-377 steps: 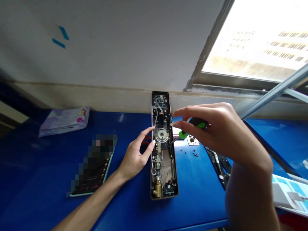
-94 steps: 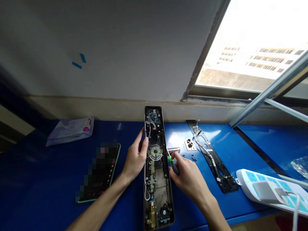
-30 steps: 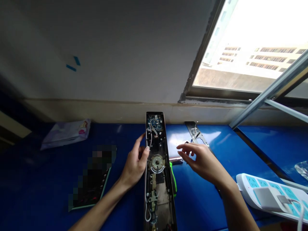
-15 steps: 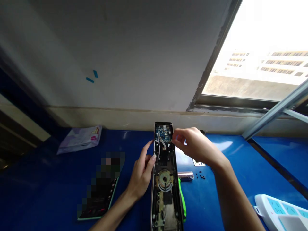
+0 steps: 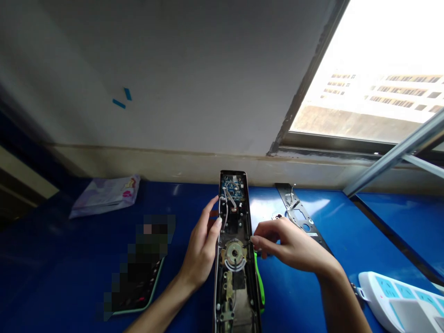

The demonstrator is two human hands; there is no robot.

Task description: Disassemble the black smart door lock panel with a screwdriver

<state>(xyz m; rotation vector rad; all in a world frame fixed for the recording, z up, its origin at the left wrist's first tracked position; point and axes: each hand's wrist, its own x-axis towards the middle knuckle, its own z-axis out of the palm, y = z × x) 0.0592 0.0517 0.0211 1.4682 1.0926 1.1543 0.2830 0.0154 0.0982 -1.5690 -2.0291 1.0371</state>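
A long dark housing (image 5: 239, 226), which looks like an opened electronic door lock, lies in front of me with its inside facing up. At its far end is a blue circuit board (image 5: 233, 188) with white cables (image 5: 227, 212). A round metal part (image 5: 235, 253) sits near its middle. My left hand (image 5: 204, 245) grips the left edge, thumb on the rim. Beside the right edge is my right hand (image 5: 280, 243), its fingers curled and pinched together; whatever is between the fingertips is hidden. A green handle (image 5: 259, 283) lies along the housing's right side, partly covered.
To the right lies a black perforated plate (image 5: 305, 219) with wires. A white power strip (image 5: 391, 296) is at the lower right, below a metal frame bar (image 5: 391, 162). A phone (image 5: 135, 286) and a purple-white packet (image 5: 106, 194) are on the left of the blue table.
My right hand has moved from the circuit board toward me, down the housing's right edge, uncovering the black plate. The small screws and wrapped cylinder are now hidden behind it. My left hand keeps its grip.
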